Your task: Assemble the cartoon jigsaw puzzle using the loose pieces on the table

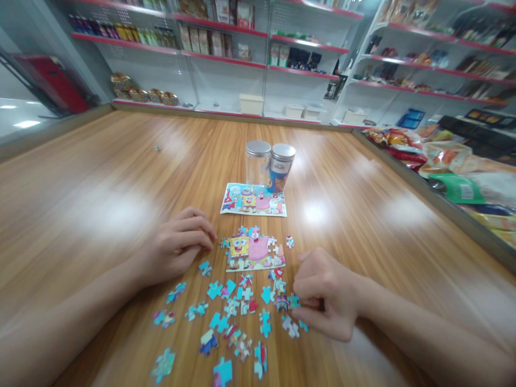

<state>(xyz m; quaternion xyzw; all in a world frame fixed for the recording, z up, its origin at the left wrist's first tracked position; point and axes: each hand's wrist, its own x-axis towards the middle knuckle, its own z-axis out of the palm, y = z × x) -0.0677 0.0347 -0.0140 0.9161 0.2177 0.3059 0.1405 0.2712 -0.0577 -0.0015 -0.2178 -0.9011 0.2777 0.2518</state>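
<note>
A partly joined jigsaw puzzle with a yellow square figure and a pink star figure lies on the wooden table. My left hand rests at its left side, fingers loosely bent and a little apart, with no piece visible in them. To the lower right, my right hand is curled, thumb and forefinger closing on a small blue puzzle piece. Several loose pieces are spread below the joined part, mostly blue. One loose piece lies just right of it. Above lies a printed picture sheet with the same figures.
Behind the sheet stand a clear jar with a silver lid and a labelled canister. A tiny object lies far left on the table. Packaged goods line the right edge; store shelves stand beyond.
</note>
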